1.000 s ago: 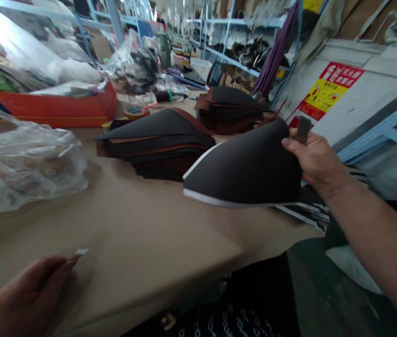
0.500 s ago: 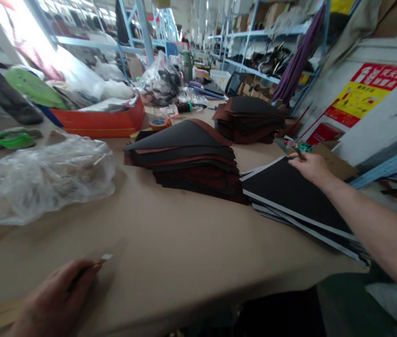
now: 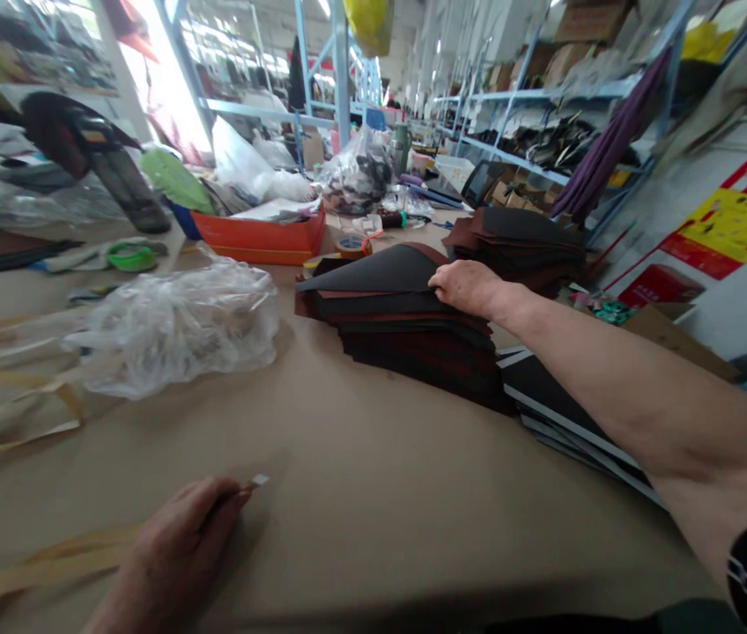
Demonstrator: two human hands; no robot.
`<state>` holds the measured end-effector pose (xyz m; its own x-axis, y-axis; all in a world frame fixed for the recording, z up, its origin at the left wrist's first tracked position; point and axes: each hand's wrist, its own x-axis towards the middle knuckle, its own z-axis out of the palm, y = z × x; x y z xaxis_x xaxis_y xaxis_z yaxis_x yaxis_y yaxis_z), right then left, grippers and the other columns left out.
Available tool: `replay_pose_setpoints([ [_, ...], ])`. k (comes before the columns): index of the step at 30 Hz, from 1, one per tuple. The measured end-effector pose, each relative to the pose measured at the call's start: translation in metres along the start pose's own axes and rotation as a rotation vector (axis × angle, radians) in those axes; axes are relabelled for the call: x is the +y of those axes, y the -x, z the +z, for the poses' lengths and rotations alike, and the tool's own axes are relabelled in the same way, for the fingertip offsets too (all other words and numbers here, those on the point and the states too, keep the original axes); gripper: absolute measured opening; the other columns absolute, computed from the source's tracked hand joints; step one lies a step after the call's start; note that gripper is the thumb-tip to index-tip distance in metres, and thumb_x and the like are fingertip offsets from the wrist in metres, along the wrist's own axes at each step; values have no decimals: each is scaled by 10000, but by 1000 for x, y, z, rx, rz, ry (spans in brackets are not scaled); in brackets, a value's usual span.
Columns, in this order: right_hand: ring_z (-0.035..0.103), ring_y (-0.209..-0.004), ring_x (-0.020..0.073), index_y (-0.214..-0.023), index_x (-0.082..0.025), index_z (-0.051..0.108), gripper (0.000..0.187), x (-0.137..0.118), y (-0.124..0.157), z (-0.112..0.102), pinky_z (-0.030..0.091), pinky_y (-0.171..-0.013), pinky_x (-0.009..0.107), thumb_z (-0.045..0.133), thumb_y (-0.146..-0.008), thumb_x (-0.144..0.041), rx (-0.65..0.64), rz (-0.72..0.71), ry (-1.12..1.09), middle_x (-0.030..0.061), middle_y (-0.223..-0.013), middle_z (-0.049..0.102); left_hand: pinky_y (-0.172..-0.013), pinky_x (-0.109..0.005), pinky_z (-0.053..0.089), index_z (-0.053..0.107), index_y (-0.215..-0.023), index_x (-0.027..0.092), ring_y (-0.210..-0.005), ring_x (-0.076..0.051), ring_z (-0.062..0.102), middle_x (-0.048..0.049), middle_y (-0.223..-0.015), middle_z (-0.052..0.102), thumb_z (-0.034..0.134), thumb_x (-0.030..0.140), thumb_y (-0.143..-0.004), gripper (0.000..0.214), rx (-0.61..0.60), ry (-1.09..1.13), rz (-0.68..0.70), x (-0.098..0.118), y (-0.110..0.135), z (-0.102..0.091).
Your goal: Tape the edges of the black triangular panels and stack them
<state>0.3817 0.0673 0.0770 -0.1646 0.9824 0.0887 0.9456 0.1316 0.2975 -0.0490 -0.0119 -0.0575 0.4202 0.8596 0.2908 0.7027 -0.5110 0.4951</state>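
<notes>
My left hand [image 3: 179, 550] is low over the table, its thumb and fingers pinched on the end of a tan strip [image 3: 92, 541]. A small whitish tip pokes out past the fingertips. My right hand [image 3: 466, 286] reaches across to a stack of dark grey and brown sheet pieces [image 3: 413, 330]. Its fingers are closed at the right edge of the top dark grey piece [image 3: 380, 269]; the underside of the grip is hidden. Below my right forearm lies a pile of black sheets with pale edges [image 3: 565, 414], partly covered by the arm.
A crumpled clear plastic bag [image 3: 181, 326] lies left of the stack. Behind it stand an orange box [image 3: 261, 238] and a tape roll [image 3: 352, 246]. A second brown and dark stack [image 3: 519, 246] sits farther back. More tan strip [image 3: 30, 436] loops at the left.
My right hand has moved left from the pale-edged black sheets to the top of the dark grey and brown stack. The view has shifted left; my left hand keeps its pinch.
</notes>
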Motion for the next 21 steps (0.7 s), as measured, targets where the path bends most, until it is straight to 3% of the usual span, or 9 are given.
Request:
replay_pose_setpoints([
  [6, 652, -874, 218, -966, -151, 720, 300, 0, -3, 0, 462, -751, 289, 440, -862, -179, 34, 76, 15, 116, -955, 710, -564, -243, 457, 581, -711, 216, -561, -156, 602, 0, -606, 620, 470, 407, -845, 259, -13, 10, 57, 0, 2, 2],
  [11, 646, -943, 224, -1099, -147, 660, 359, -5, 13, -17, 460, -796, 300, 365, -900, -192, 182, 157, -38, 114, -1048, 693, -585, -248, 437, 564, -705, 203, -587, -158, 587, -1, -610, 603, 456, 409, -857, 278, -33, 17, 34, 4, 2, 1],
  [15, 650, -923, 212, -1071, -161, 650, 314, -24, 71, -26, 464, -795, 288, 395, -894, -211, 320, 26, -200, 82, -1044, 691, -585, -238, 422, 556, -707, 193, -577, -142, 551, 11, -601, 571, 466, 407, -853, 273, -48, 64, -11, 4, 2, -1],
  [18, 655, -857, 207, -1004, -161, 647, 255, -47, 136, -15, 478, -729, 288, 432, -874, -204, 219, -139, -251, 80, -963, 690, -554, -223, 402, 551, -735, 191, -548, -122, 511, 28, -592, 560, 484, 414, -845, 258, -73, 149, -98, 6, 1, -10],
  [21, 653, -869, 192, -1003, -170, 638, 265, -72, 205, 14, 496, -702, 268, 437, -838, -115, 86, -217, -286, 80, -993, 678, -602, -227, 408, 549, -729, 190, -609, -121, 537, 24, -638, 591, 501, 401, -840, 243, -91, 199, -135, 19, 0, -23],
])
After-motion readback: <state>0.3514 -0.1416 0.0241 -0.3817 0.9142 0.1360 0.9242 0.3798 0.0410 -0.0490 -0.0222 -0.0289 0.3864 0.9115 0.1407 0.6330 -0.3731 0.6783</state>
